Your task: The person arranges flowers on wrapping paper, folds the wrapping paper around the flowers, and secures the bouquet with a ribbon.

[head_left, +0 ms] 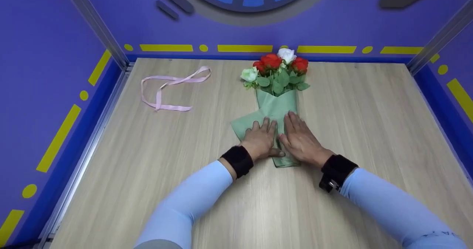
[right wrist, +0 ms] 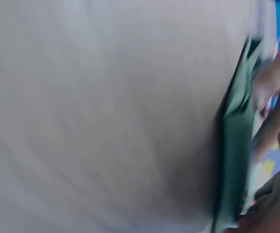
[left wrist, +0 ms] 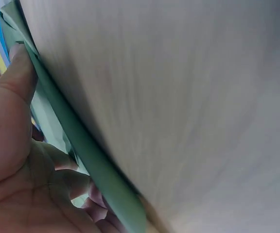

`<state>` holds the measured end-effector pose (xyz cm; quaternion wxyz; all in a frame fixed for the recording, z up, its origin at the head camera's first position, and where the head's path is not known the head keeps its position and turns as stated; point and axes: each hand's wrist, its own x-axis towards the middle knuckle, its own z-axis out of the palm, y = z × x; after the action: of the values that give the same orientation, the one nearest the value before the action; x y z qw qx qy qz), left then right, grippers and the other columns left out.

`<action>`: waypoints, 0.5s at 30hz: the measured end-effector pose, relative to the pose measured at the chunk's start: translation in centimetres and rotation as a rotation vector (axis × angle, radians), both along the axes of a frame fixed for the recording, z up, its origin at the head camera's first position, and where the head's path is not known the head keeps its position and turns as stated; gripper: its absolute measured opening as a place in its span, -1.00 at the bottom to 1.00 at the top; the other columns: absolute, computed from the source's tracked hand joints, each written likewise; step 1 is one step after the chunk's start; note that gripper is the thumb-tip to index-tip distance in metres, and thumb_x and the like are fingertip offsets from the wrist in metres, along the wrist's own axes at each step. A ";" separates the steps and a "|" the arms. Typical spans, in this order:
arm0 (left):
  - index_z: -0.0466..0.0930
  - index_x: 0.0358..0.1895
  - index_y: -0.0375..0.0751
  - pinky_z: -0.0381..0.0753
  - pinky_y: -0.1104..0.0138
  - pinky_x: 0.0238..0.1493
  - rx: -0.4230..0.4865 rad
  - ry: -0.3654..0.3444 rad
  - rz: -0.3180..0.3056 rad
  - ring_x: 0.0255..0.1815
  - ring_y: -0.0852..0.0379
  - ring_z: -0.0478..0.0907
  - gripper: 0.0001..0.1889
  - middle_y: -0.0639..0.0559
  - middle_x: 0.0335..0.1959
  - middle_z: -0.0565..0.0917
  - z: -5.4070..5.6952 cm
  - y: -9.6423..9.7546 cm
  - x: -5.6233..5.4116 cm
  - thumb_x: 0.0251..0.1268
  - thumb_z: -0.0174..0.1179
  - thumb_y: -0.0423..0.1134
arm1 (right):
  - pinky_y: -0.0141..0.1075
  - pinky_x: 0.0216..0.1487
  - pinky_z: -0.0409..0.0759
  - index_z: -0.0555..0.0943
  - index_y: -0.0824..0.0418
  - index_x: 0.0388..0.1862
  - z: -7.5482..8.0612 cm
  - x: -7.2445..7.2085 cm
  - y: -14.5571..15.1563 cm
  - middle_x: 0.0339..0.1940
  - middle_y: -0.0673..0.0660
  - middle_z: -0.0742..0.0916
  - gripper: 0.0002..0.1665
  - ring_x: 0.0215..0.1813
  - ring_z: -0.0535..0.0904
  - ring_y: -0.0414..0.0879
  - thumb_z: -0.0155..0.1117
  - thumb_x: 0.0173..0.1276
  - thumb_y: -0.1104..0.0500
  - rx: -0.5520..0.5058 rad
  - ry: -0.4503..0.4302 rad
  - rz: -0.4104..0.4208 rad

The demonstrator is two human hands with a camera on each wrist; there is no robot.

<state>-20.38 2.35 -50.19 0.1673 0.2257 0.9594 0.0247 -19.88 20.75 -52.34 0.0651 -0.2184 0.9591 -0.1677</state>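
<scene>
A bouquet lies on the table, its red roses (head_left: 271,61), white rose (head_left: 286,55) and pale greenish-white flower (head_left: 249,74) pointing away from me. Green wrapping paper (head_left: 275,103) surrounds the stems, which are hidden, and one flap (head_left: 242,125) sticks out to the left. My left hand (head_left: 259,140) rests on this flap and the paper's middle with spread fingers. Against the right side of the wrap, my right hand (head_left: 301,142) lies with extended fingers. In the left wrist view the thumb (left wrist: 21,73) touches the folded paper edge (left wrist: 81,141). The right wrist view shows blurred green paper (right wrist: 237,141) beside the fingers.
A loose pink ribbon (head_left: 173,80) lies curled at the back left of the wooden table (head_left: 155,160). Blue panels with yellow marks (head_left: 245,48) stand along the back and both sides.
</scene>
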 end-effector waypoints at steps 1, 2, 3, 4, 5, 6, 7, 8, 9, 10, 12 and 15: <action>-0.14 0.75 -0.15 0.49 -0.09 0.42 0.002 0.002 -0.006 0.63 -0.29 0.15 0.18 -0.21 0.75 0.00 0.0 -0.1 0.0 0.33 0.15 0.51 | 0.29 0.66 0.01 -0.02 0.62 0.63 -0.3 -0.4 -0.1 0.68 0.60 0.06 -0.13 0.73 -0.06 0.41 -0.09 0.74 -0.02 0.007 0.006 -0.007; -0.14 0.75 -0.15 0.50 -0.09 0.42 0.002 0.006 -0.009 0.63 -0.28 0.15 0.18 -0.21 0.75 0.00 0.0 -0.2 -0.1 0.34 0.15 0.51 | 0.30 0.66 -0.01 -0.05 0.62 0.64 -0.6 -0.7 -0.2 0.68 0.60 0.04 -0.12 0.73 -0.07 0.41 -0.07 0.74 -0.02 0.022 0.007 -0.013; -0.14 0.75 -0.15 0.50 -0.09 0.42 0.004 0.009 -0.012 0.63 -0.28 0.16 0.18 -0.21 0.75 0.01 0.0 -0.2 -0.1 0.34 0.15 0.51 | 0.32 0.65 -0.03 -0.07 0.62 0.64 -0.8 -0.8 -0.2 0.68 0.60 0.03 -0.09 0.73 -0.08 0.42 -0.07 0.73 -0.04 0.042 0.003 -0.016; -0.13 0.75 -0.15 0.50 -0.09 0.42 0.003 0.011 -0.012 0.62 -0.27 0.17 0.17 -0.20 0.75 0.02 0.0 -0.2 -0.1 0.34 0.16 0.50 | 0.34 0.65 -0.06 -0.09 0.62 0.64 -1.0 -0.9 -0.3 0.68 0.60 0.02 -0.07 0.73 -0.10 0.43 -0.08 0.73 -0.06 0.063 -0.008 -0.019; -0.13 0.75 -0.14 0.50 -0.08 0.42 0.004 0.013 -0.012 0.62 -0.27 0.17 0.17 -0.19 0.75 0.02 -0.1 -0.2 -0.1 0.33 0.16 0.50 | 0.35 0.65 -0.08 -0.11 0.61 0.65 -1.1 -1.0 -0.4 0.68 0.60 0.01 -0.05 0.72 -0.11 0.44 -0.09 0.73 -0.09 0.084 -0.018 -0.023; -0.13 0.75 -0.14 0.49 -0.08 0.42 0.003 0.016 -0.012 0.61 -0.26 0.17 0.17 -0.19 0.75 0.03 -0.1 -0.1 -0.1 0.33 0.17 0.49 | 0.36 0.65 -0.10 -0.12 0.61 0.65 -1.2 -1.1 -0.5 0.68 0.61 0.00 -0.04 0.72 -0.12 0.45 -0.10 0.72 -0.11 0.099 -0.027 -0.026; -0.13 0.75 -0.13 0.49 -0.08 0.42 0.000 0.017 -0.011 0.61 -0.26 0.17 0.17 -0.18 0.75 0.03 -0.1 -0.1 0.0 0.33 0.18 0.49 | 0.37 0.64 -0.11 -0.13 0.61 0.65 -1.3 -1.1 -0.7 0.68 0.61 -0.02 -0.03 0.72 -0.13 0.47 -0.11 0.72 -0.11 0.109 -0.036 -0.031; -0.13 0.75 -0.13 0.48 -0.08 0.43 -0.001 0.017 -0.010 0.61 -0.25 0.17 0.17 -0.17 0.75 0.03 -0.1 -0.1 0.0 0.33 0.18 0.49 | 0.38 0.64 -0.13 -0.14 0.61 0.65 -1.3 -1.2 -0.7 0.68 0.61 -0.03 -0.02 0.72 -0.15 0.47 -0.11 0.72 -0.12 0.115 -0.046 -0.037; -0.14 0.75 -0.13 0.47 -0.09 0.44 -0.004 0.014 -0.010 0.62 -0.26 0.16 0.17 -0.17 0.75 0.02 -0.2 -0.1 0.0 0.33 0.18 0.49 | 0.39 0.64 -0.14 -0.15 0.61 0.65 -1.3 -1.3 -0.8 0.68 0.61 -0.04 -0.01 0.72 -0.16 0.47 -0.11 0.71 -0.13 0.120 -0.053 -0.045; -0.15 0.75 -0.13 0.47 -0.08 0.44 -0.006 0.012 -0.010 0.63 -0.26 0.15 0.17 -0.17 0.75 0.02 -0.2 -0.1 -0.1 0.34 0.17 0.49 | 0.39 0.64 -0.15 -0.16 0.60 0.65 -1.2 -1.5 -0.9 0.69 0.60 -0.05 0.00 0.72 -0.17 0.47 -0.11 0.71 -0.14 0.121 -0.054 -0.053; -0.17 0.75 -0.14 0.45 -0.09 0.46 -0.009 0.003 -0.012 0.65 -0.26 0.12 0.17 -0.18 0.76 0.00 -0.1 0.0 -0.1 0.35 0.14 0.50 | 0.37 0.65 -0.15 -0.17 0.59 0.66 -1.2 -2.1 -0.9 0.69 0.59 -0.06 0.03 0.73 -0.19 0.46 -0.10 0.70 -0.17 0.121 -0.057 -0.067; -0.21 0.75 -0.17 0.41 -0.09 0.49 -0.022 -0.014 -0.010 0.68 -0.25 0.08 0.17 -0.19 0.76 -0.02 -0.1 0.1 -0.3 0.39 0.08 0.51 | 0.35 0.66 -0.16 -0.18 0.57 0.67 -1.2 -3.2 -0.8 0.70 0.58 -0.07 0.08 0.73 -0.20 0.46 -0.09 0.67 -0.23 0.125 -0.063 -0.063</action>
<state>-20.64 2.42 -50.29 0.1766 0.2284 0.9573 0.0147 -23.12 19.93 -53.51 0.1038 -0.1783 0.9716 -0.1161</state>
